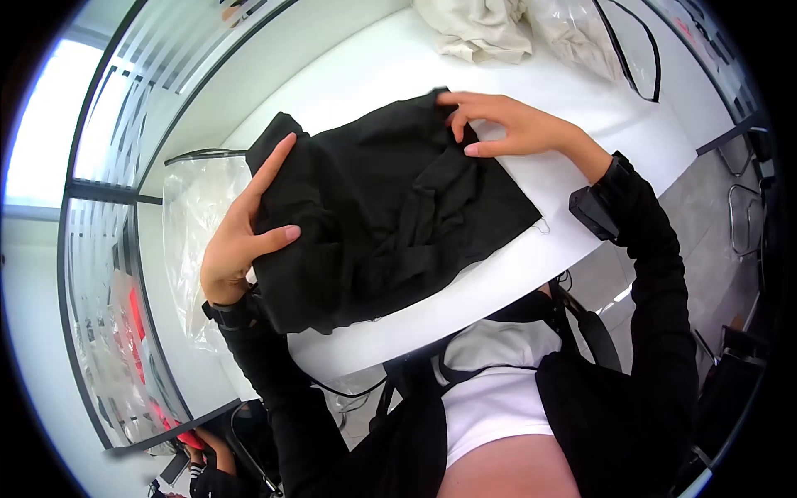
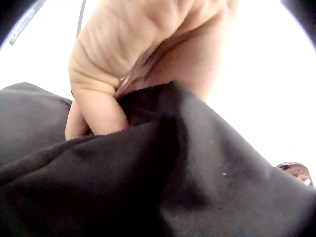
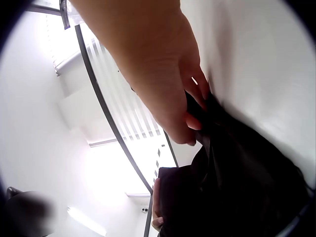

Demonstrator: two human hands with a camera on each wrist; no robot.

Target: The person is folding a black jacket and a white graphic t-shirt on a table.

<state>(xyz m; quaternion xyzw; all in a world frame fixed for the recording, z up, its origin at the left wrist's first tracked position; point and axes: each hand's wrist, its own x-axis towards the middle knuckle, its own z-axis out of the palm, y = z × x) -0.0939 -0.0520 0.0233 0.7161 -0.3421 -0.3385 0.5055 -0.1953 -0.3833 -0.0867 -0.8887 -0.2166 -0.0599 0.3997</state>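
Observation:
A dark black cloth garment (image 1: 365,191) lies spread and rumpled on the white table, with strap-like folded bands on its right half. My left hand (image 1: 241,236) lies along its left edge, index finger and thumb straight and spread over the cloth. In the left wrist view, fingers (image 2: 106,116) reach behind a raised fold of the black fabric (image 2: 197,163). At the far right corner my right hand (image 1: 506,124) pinches the garment. The right wrist view shows cloth (image 3: 212,133) bunched between those fingers and thumb.
Beige cloth (image 1: 481,29) and a clear plastic bag (image 1: 573,33) with a black edge are at the back. Another clear bag (image 1: 195,224) lies left of the garment. A glass partition (image 1: 124,108) borders the left, and the white table (image 1: 515,274) has a curved near edge.

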